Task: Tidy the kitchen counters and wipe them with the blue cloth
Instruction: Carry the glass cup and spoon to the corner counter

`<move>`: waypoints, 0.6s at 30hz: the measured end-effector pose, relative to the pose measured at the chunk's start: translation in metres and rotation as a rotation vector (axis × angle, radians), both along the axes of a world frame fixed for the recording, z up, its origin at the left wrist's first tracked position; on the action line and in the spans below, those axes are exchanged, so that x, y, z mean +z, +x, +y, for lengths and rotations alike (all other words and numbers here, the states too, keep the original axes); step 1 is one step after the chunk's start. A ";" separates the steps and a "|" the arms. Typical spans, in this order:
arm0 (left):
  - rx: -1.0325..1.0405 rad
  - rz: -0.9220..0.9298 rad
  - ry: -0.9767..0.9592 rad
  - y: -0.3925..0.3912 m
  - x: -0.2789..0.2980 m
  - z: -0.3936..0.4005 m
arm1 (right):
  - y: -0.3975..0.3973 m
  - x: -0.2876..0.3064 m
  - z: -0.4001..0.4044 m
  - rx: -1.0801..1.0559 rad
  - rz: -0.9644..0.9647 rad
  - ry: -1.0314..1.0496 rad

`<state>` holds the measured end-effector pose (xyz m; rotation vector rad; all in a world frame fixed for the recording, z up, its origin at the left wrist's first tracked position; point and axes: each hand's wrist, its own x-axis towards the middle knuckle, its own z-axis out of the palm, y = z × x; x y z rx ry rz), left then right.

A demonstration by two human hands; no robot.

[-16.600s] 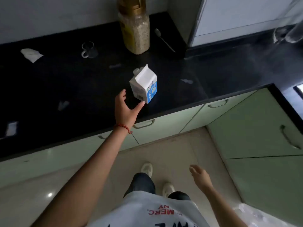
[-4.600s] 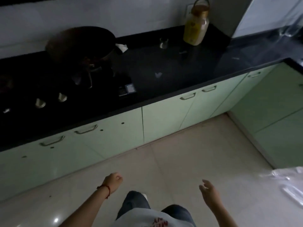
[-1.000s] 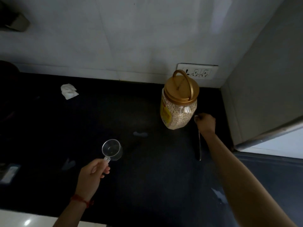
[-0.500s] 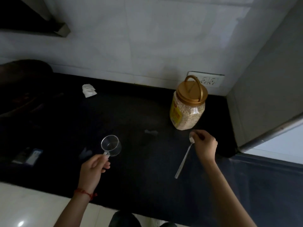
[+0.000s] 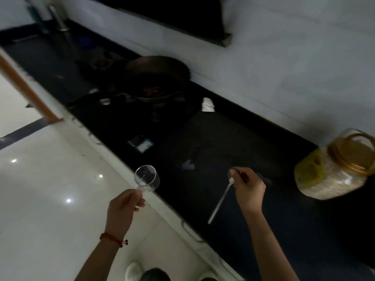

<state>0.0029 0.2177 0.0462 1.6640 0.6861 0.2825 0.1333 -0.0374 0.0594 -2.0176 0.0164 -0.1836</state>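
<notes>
My left hand grips the handle of a small clear measuring cup, held just off the front edge of the black counter. My right hand pinches a metal spoon near its bowl, and the handle hangs down over the counter. A plastic jar with a gold lid, full of pale grains, stands at the right by the wall. A crumpled white paper scrap lies near the back wall. No blue cloth shows in the view.
A dark wok sits on the stove at the back left. A small packet and a paper bit lie on the counter. Pale cabinet fronts and a glossy tiled floor are at the left.
My view has swung left toward the stove. Both hands have come back from the jar toward the counter's front edge, still holding the cup and the spoon.
</notes>
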 end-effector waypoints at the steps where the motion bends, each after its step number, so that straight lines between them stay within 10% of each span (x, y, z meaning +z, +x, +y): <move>1: 0.036 -0.002 0.003 -0.012 -0.001 0.017 | -0.003 0.002 0.019 0.031 -0.019 -0.008; 18: 0.617 0.080 -0.031 -0.218 -0.016 0.311 | -0.086 -0.017 0.417 0.624 -0.022 0.062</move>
